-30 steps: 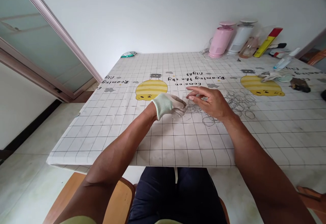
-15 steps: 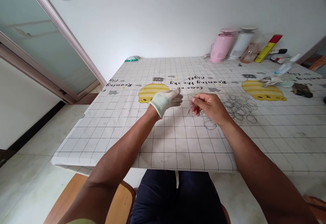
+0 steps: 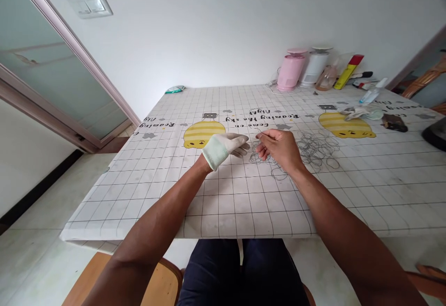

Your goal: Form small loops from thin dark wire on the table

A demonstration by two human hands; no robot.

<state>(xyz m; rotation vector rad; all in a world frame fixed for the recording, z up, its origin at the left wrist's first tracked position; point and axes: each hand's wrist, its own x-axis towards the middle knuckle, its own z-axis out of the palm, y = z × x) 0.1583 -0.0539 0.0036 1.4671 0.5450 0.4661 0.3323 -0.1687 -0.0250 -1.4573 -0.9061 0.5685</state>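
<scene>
My left hand (image 3: 226, 148) wears a whitish knit glove with a pale green cuff. Its fingers are stretched toward my right hand, with a gap below the upper ones, and I make out nothing in them. Just right of it, my bare right hand (image 3: 278, 148) pinches thumb to forefinger on what looks like a thin dark loop, too fine to see clearly. The two sets of fingertips are close but apart. A tangled pile of thin, dark, wire-like loops (image 3: 318, 150) lies on the tablecloth beside and partly behind my right hand.
The checked tablecloth (image 3: 223, 204) has printed yellow bears. Toward the back right stand a pink cylinder (image 3: 291, 71), a white cylinder (image 3: 314, 68), a yellow can with a red cap (image 3: 348, 71) and a clear bottle (image 3: 372, 92). Another glove (image 3: 362, 112) lies right.
The view has shifted slightly. My left hand has turned and its fingers have drawn closer together. My right fingertips have come nearer to the left ones, still pinched.
</scene>
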